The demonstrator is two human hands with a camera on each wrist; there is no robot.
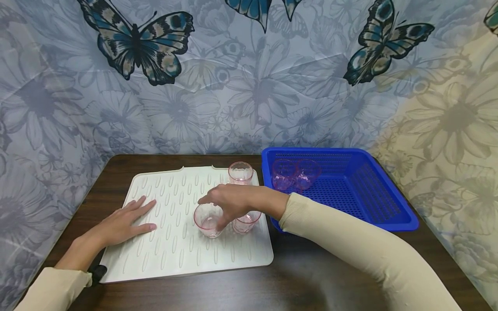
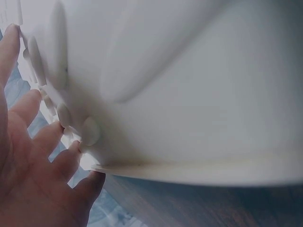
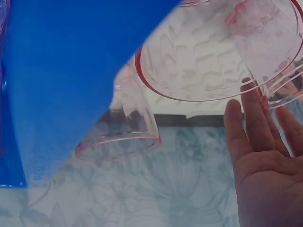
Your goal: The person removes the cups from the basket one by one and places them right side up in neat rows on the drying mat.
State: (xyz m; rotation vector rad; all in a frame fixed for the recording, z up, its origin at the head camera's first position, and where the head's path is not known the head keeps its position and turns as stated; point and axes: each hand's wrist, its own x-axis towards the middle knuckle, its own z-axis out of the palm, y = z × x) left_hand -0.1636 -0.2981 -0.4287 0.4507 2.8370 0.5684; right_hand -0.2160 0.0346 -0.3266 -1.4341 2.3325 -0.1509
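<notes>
My left hand (image 1: 124,222) lies flat on the left side of a white ridged drying mat (image 1: 171,242), fingers spread; the left wrist view shows its fingertips (image 2: 57,132) along the mat. With my right hand (image 1: 235,201) I hold a clear pink-rimmed glass (image 1: 208,222), thumb on its right side and fingers at the far rim. Beside it a second glass (image 1: 245,222) stands partly hidden under that hand; it looms large in the right wrist view (image 3: 203,56). Behind the hand stands a third glass (image 1: 240,172).
To the right, a blue perforated basket (image 1: 381,220) holds two pink-tinted glasses (image 1: 295,175) at its left end. The mat and basket rest on a dark wooden table (image 1: 311,272). A butterfly-patterned cloth (image 1: 264,95) hangs behind the table.
</notes>
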